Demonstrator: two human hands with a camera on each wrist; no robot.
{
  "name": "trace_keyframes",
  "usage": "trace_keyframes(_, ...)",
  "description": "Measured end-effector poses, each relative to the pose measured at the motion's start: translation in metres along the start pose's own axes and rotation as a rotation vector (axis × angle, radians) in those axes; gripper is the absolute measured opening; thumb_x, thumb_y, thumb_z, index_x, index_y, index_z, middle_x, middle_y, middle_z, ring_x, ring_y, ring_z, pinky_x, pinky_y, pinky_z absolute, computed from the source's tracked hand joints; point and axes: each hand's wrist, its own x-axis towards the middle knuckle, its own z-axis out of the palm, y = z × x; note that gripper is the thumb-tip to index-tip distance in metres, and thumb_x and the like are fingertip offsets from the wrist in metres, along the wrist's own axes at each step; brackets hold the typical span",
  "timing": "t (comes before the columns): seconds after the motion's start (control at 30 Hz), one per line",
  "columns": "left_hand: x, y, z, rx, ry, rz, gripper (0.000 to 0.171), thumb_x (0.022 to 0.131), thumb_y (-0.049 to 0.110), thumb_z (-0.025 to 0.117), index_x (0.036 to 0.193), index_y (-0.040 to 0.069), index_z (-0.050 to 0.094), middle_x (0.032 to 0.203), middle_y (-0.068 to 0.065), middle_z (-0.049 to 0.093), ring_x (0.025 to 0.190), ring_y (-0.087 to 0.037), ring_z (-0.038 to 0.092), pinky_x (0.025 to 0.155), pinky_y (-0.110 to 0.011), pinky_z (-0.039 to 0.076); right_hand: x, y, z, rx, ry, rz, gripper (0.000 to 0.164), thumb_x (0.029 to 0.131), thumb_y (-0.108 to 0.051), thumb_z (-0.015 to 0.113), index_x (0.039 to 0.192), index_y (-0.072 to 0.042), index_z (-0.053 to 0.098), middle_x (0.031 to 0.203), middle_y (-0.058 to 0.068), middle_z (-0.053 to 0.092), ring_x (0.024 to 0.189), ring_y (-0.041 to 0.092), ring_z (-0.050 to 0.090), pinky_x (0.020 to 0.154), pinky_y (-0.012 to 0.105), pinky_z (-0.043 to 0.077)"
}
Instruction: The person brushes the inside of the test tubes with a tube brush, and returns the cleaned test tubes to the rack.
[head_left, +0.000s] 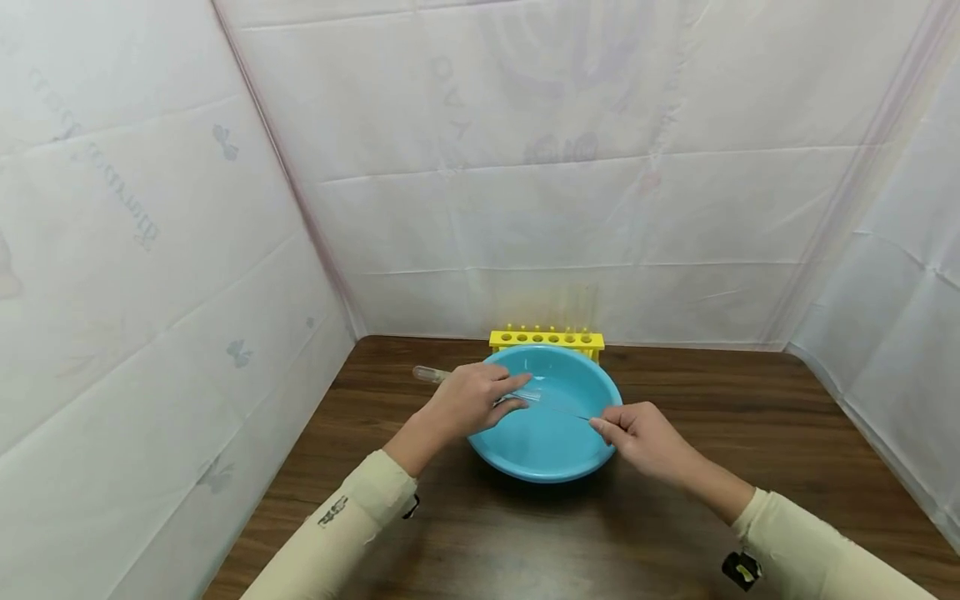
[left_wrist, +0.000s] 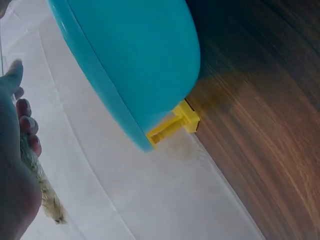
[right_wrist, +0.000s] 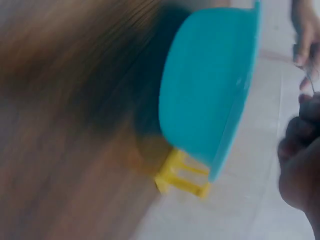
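In the head view my left hand holds a clear test tube above the left side of a blue basin. The tube's rounded end points left and its mouth faces right. Inside it are the pale bristles of a test tube brush, seen below the palm in the left wrist view. The brush's thin wire handle runs out over the basin to my right hand, which pinches its end between thumb and fingers near the basin's right rim. The right wrist view is blurred.
A yellow test tube rack stands behind the basin, with clear tubes upright at its right end. The basin sits on a dark wooden table. White sheeting hangs at the back and both sides.
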Motion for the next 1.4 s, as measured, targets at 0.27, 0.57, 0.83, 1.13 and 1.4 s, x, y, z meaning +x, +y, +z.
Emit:
trace_keyframes(0.27,-0.007,-0.008,-0.01,-0.259,-0.291,-0.182,0.044,0.103,0.049,0.068,0.133,0.018,0.077,0.111,0.0,0.084,0.069,-0.005,0.07,0.061,-0.017,0.054,-0.002,0.001,0.0,-0.645,0.305,-0.648,0.041,0.114,-0.028,0.052,0.077,-0.016,0.061,0.061,-0.008,0.051,0.058,0.0,0.038,0.052,0.01,0.031)
trace_keyframes(0.57,-0.009,-0.015,-0.015,-0.519,-0.489,-0.345,0.042,0.104,0.053,0.066,0.123,0.019,0.08,0.096,0.008,0.08,0.075,0.0,0.068,0.068,-0.019,0.057,-0.002,0.009,-0.013,-0.738,0.374,-0.862,0.044,0.116,-0.027,0.047,0.08,-0.011,0.065,0.062,-0.005,0.049,0.06,0.005,0.031,0.051,0.012,0.025)
trace_keyframes(0.83,-0.011,-0.017,-0.01,-0.264,-0.252,-0.179,0.033,0.103,0.043,0.071,0.122,0.017,0.082,0.112,0.002,0.084,0.088,-0.008,0.079,0.074,-0.023,0.062,-0.011,0.003,-0.018,-0.234,0.169,-0.341,0.032,0.101,-0.005,0.071,0.075,-0.024,0.065,0.059,-0.011,0.042,0.058,-0.008,0.032,0.051,0.012,0.032)
trace_keyframes(1.13,-0.018,-0.024,-0.007,0.065,0.087,-0.013,0.021,0.09,0.024,0.089,0.11,0.02,0.083,0.088,0.002,0.075,0.075,-0.013,0.067,0.07,-0.027,0.057,-0.016,0.001,-0.046,0.657,-0.197,0.117,0.048,0.114,-0.008,0.041,0.068,0.004,0.039,0.057,0.014,0.024,0.048,0.03,0.016,0.038,0.033,0.015)
trace_keyframes(1.4,-0.023,-0.028,-0.006,-0.15,-0.154,-0.167,0.033,0.096,0.038,0.081,0.122,0.018,0.082,0.105,0.002,0.084,0.075,-0.006,0.073,0.062,-0.018,0.056,-0.022,0.007,-0.041,0.338,-0.073,0.091,0.045,0.112,-0.011,0.052,0.068,-0.004,0.049,0.056,0.007,0.03,0.047,0.019,0.025,0.042,0.028,0.026)
